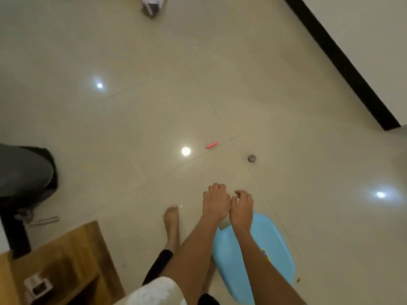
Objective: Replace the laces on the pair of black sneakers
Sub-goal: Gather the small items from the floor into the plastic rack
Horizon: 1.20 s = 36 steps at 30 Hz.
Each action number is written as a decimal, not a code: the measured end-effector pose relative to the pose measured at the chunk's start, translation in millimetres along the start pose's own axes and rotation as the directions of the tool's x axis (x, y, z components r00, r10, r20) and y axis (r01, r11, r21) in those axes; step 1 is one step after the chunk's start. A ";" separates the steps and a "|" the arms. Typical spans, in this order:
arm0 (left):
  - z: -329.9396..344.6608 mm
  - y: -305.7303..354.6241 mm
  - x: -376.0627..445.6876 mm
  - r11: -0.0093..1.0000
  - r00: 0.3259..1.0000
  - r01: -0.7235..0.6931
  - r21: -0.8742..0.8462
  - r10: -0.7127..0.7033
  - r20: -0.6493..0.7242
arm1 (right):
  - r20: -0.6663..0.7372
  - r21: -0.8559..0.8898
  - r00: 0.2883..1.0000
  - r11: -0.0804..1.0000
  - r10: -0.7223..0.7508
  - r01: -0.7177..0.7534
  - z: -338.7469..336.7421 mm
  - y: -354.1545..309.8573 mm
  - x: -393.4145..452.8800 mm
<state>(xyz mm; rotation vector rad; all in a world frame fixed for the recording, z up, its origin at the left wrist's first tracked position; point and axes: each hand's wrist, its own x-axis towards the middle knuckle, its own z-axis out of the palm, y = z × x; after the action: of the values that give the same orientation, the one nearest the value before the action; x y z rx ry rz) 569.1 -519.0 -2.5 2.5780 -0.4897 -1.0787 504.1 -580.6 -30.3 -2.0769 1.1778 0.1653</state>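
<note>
No black sneakers or laces show in the head view. My left hand (pixel 215 201) and my right hand (pixel 242 208) are stretched out side by side over the tiled floor, almost touching. Their backs face up and the fingers curl loosely downward. I see nothing held in either hand. A blurred white and grey object (pixel 152 5) lies on the floor at the top edge; I cannot tell what it is.
A light blue plastic stool (pixel 275 249) stands under my right forearm. My bare foot (pixel 171 219) is on the floor to the left. Wooden furniture (pixel 66 256) fills the lower left, a dark bulky object (pixel 26 172) the left edge. A pink scrap (pixel 211 144) and a small grey ring (pixel 252 158) lie ahead.
</note>
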 end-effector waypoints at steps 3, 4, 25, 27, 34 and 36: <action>-5.5 3.9 29.4 0.999 0.999 -0.035 0.024 0.036 -0.022 | -0.026 -0.004 0.999 0.999 0.041 -0.041 -1.1 -5.8 23.6; -4.0 6.4 43.2 0.999 0.999 -0.038 0.020 0.038 -0.004 | -0.041 0.018 0.996 0.997 0.081 -0.080 1.7 -3.5 36.6; 170.9 -73.0 407.4 0.982 0.996 0.047 0.185 -0.033 -0.080 | -0.086 -0.124 0.960 0.953 0.268 -0.277 175.6 168.3 421.0; 176.8 -88.3 415.9 0.977 0.994 0.066 0.202 -0.047 -0.097 | -0.088 -0.156 0.963 0.951 0.255 -0.266 184.5 174.9 428.5; 167.1 -110.3 421.1 0.958 0.924 0.246 0.147 -0.186 -0.334 | -0.156 -0.047 0.984 0.995 0.083 -0.091 195.3 155.1 403.5; 161.3 -112.6 431.8 0.949 0.891 0.293 0.119 -0.226 -0.394 | -0.112 -0.056 0.994 0.998 -0.001 -0.005 205.1 140.9 391.8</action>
<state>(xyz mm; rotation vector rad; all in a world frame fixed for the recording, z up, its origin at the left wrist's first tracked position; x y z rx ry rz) 758.2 -623.0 -425.1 2.9777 -0.1488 -0.6008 664.8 -763.1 -425.7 -2.1581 1.2549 0.0847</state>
